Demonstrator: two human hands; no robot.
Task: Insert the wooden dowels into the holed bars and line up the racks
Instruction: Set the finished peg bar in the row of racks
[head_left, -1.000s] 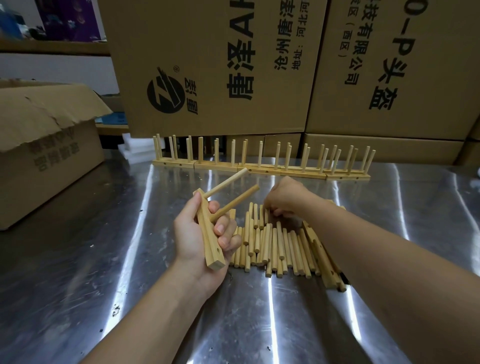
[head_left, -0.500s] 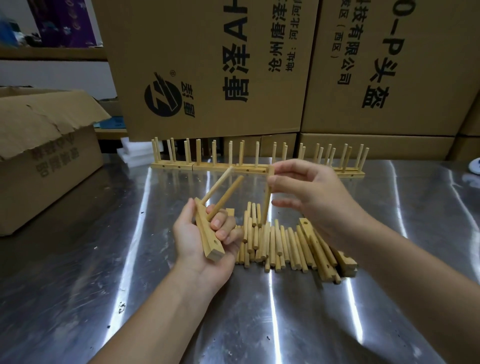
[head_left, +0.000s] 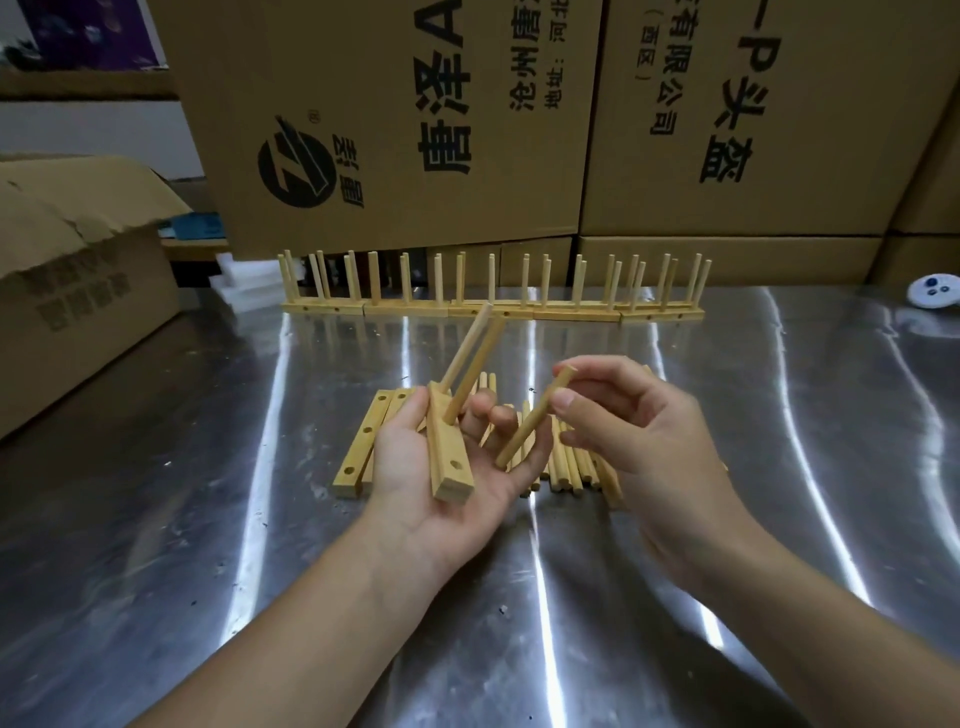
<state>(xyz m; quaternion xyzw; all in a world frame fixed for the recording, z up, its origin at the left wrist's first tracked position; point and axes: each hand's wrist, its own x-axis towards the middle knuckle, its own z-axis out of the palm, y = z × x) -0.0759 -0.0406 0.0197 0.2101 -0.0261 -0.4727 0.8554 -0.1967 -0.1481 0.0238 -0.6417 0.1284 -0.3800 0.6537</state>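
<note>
Head view: the left hand (head_left: 402, 470) grips a holed bar (head_left: 450, 457), its empty hole facing up, likely to receive the dowel (head_left: 530, 422) pinched in the right hand (head_left: 641, 441). Loose dowels (head_left: 574, 465) lie beneath on the surface (head_left: 208, 519); finished racks (head_left: 493, 307) line its far edge.

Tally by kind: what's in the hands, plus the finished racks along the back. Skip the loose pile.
Light wooden holed bar, held in left hand: 1
Wooden dowels seated in that bar: 2
Loose wooden dowel, pinched by right hand: 1
Finished dowel racks in the back row: 5
Total: 9
</note>
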